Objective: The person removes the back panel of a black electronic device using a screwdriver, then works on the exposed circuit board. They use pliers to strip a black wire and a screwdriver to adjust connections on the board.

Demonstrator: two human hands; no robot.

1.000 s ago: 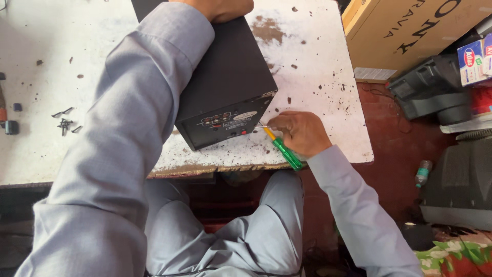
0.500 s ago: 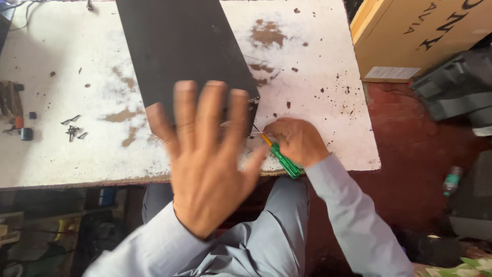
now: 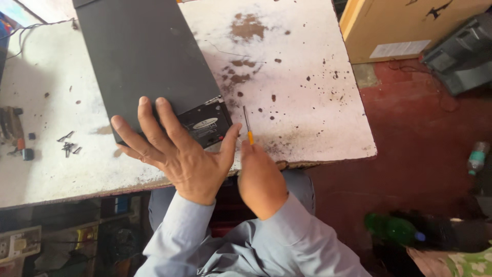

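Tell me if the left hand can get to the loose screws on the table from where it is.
Probably yes. The left hand lies spread on the near end of the black box, and the screws lie on the table just to its left, with nothing between them.

Stained white workbench over a red floor.
Worn, rust-spotted white tabletop (image 3: 307, 77), chipped along the near edge; red cement floor (image 3: 410, 169) to the right, bearing a cardboard box (image 3: 405, 25), dark plastic equipment (image 3: 461, 51) and a green bottle (image 3: 392, 228); lit by soft daylight.
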